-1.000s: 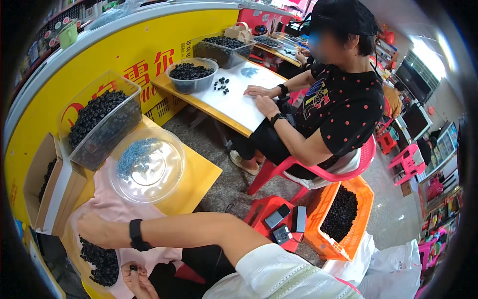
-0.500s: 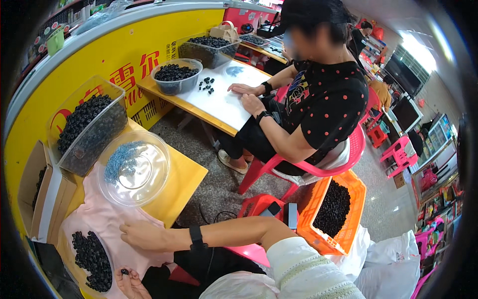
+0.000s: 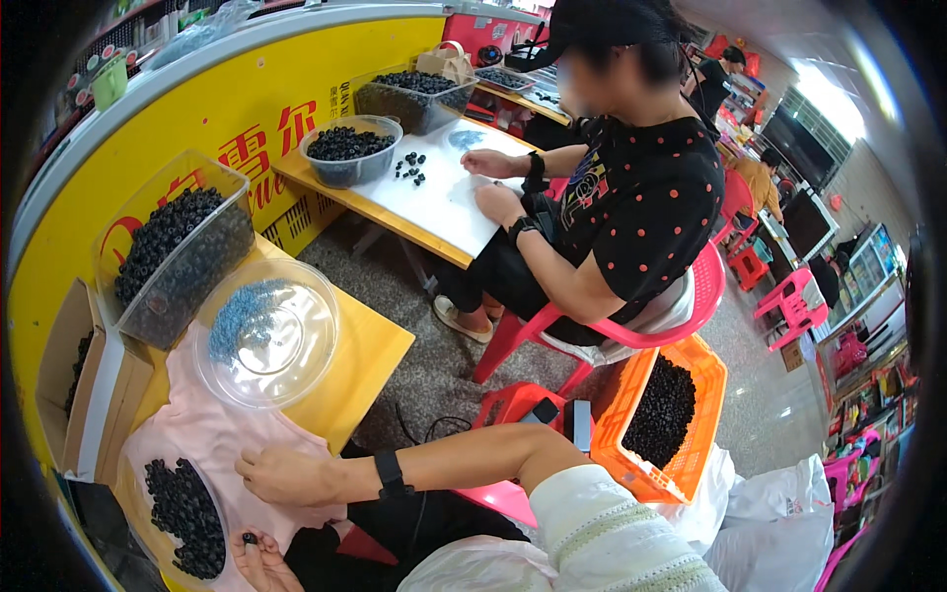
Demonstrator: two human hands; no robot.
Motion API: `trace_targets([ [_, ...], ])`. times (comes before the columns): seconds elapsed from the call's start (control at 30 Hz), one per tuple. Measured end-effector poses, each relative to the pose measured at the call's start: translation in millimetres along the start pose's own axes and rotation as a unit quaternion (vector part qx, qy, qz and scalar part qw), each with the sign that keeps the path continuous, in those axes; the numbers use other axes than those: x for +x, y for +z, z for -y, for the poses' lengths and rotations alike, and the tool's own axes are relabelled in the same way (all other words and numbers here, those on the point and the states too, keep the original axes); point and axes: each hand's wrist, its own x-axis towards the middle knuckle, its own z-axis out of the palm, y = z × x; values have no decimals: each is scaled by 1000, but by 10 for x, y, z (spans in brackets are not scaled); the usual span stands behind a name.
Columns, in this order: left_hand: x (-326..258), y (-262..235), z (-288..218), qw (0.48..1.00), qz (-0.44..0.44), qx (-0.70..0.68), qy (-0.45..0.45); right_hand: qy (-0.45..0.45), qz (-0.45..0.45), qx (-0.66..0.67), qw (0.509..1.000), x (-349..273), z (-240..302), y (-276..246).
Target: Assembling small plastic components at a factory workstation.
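My right hand (image 3: 284,476), with a black band on the wrist, lies flat on a pink cloth (image 3: 212,434) that covers the yellow table (image 3: 367,357). Its fingers are loose and hold nothing. My left hand (image 3: 264,564) shows only partly at the lower edge, with its fingertips pinching a small black bead (image 3: 249,539). A pile of black beads (image 3: 187,515) lies on the cloth just left of both hands. A clear round bowl (image 3: 266,333) holding blue-grey pieces stands above my right hand.
A clear bin of black beads (image 3: 173,259) and a cardboard box (image 3: 94,390) stand at the table's far side. Another person sits on a pink chair (image 3: 646,331) at a second table (image 3: 439,202) with bowls of beads. An orange crate (image 3: 663,414) stands on the floor.
My right hand has slid back across the pink cloth, away from the bead pile toward the table's near edge. The view has swung slightly; the seated person now appears larger.
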Motion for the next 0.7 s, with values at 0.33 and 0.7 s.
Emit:
trace_targets([
  [0.33, -31, 187, -78, 1000, 28, 2, 13, -29, 3, -1, 1000, 33, -23, 30],
  [0.7, -40, 188, -65, 1000, 3, 1, 8, -28, -11, 46, 998, 16, 4, 59],
])
